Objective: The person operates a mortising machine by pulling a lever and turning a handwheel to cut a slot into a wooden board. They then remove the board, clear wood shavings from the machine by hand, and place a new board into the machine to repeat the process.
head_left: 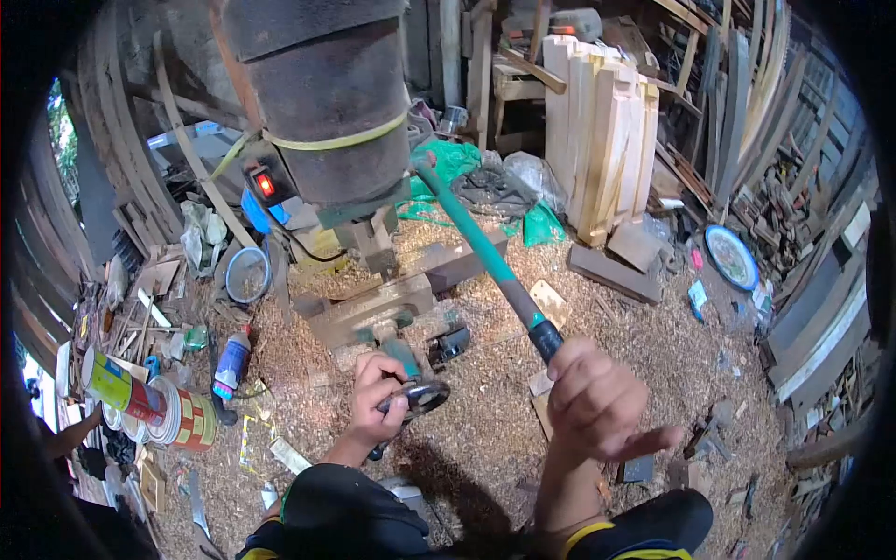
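My left hand (pixel 375 403) has its fingers curled on the rim of a black handwheel (pixel 431 398). The wheel sits at the near end of a green metal shaft (pixel 399 357) on a wooden beam frame (pixel 373 313). Higher and to the right, my right hand (pixel 597 397) is closed round the black grip end of a long green-shafted tool (pixel 476 238), with one finger sticking out. The shaft slants up and left, and its small reddish-brown far end overlaps the lower edge of a big dark drum-shaped piece (pixel 327 112) in this view.
A lit red switch (pixel 267 185) hangs beside the drum-shaped piece. Pale carved wooden posts (pixel 602 140) stand at the back right. Paint cans (pixel 177 415) and a spray can (pixel 231 364) are at left, a blue-rimmed basin (pixel 731 258) at right. Wood shavings cover the floor.
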Demonstrator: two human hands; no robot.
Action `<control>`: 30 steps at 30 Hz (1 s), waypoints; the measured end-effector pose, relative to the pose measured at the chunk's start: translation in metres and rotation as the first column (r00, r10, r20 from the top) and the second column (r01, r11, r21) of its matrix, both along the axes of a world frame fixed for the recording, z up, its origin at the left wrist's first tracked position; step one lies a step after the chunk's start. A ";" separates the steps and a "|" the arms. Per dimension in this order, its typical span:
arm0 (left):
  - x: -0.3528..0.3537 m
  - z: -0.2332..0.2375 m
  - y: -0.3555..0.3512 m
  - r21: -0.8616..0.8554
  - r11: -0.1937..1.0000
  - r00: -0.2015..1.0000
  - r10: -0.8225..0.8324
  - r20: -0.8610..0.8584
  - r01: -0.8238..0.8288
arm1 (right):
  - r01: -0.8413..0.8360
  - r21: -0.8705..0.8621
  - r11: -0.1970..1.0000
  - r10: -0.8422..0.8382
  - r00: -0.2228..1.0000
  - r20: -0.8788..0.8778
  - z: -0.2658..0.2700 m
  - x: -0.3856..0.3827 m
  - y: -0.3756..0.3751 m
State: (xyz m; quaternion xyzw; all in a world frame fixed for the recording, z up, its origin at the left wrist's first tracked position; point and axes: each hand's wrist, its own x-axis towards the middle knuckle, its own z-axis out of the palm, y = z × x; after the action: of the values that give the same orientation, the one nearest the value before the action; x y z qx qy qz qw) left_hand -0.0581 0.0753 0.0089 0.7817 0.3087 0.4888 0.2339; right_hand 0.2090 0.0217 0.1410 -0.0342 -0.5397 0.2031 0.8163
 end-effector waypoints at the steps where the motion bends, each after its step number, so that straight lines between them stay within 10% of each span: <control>1: -0.001 -0.002 -0.002 -0.006 1.000 1.000 -0.017 -0.001 0.017 | -0.104 -0.077 0.992 0.115 0.983 0.143 0.010 0.010 0.001; 4: -0.001 -0.009 -0.002 -0.023 1.000 0.999 0.017 0.046 -0.016 | -0.143 -0.424 0.894 0.358 0.798 0.485 0.054 0.036 0.003; 8: -0.006 -0.012 -0.002 -0.084 0.996 0.999 -0.018 0.048 0.022 | 0.349 -0.792 0.501 0.524 0.606 0.599 0.115 0.019 -0.002; 9: -0.005 -0.012 0.000 -0.064 0.998 0.998 -0.020 0.056 0.024 | 0.481 -0.382 0.789 0.160 0.440 0.884 0.107 0.013 0.008; 10: -0.005 -0.012 0.001 -0.044 0.999 0.998 -0.021 0.066 0.024 | 0.506 0.132 0.853 -0.281 0.231 0.931 0.102 0.010 0.013; 11: -0.010 -0.013 0.001 -0.070 0.996 0.998 -0.054 0.031 0.056 | 0.631 0.233 0.740 -0.350 0.065 0.935 0.101 0.019 0.009; 12: -0.011 -0.010 0.001 -0.077 0.995 0.997 -0.064 0.037 0.067 | 0.638 0.232 0.735 -0.344 0.056 0.937 0.099 0.020 0.007; 13: -0.010 -0.005 0.002 -0.070 0.994 0.996 -0.081 0.022 0.083 | 0.749 -0.219 0.625 0.133 0.174 0.976 0.096 0.021 0.005; 15: -0.013 -0.002 0.006 -0.069 0.990 0.992 -0.128 -0.017 0.127 | 0.512 -0.849 -0.130 0.701 0.653 0.287 0.122 0.012 0.010; 22: -0.012 -0.003 0.014 -0.122 0.975 0.983 -0.186 0.001 0.185 | 0.594 -0.708 -0.382 0.569 0.755 0.327 0.136 -0.010 0.027; 30: -0.006 -0.005 0.021 0.019 0.967 0.963 -0.253 0.089 0.252 | 0.614 -0.757 -0.223 0.550 0.721 0.422 0.079 -0.007 0.018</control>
State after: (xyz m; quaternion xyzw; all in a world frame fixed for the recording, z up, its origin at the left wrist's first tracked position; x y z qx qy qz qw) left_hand -0.0645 0.0966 0.0038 0.7925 0.1936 0.4913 0.3051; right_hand 0.2019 0.0397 0.2205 -0.7477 -0.4138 0.4846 0.1866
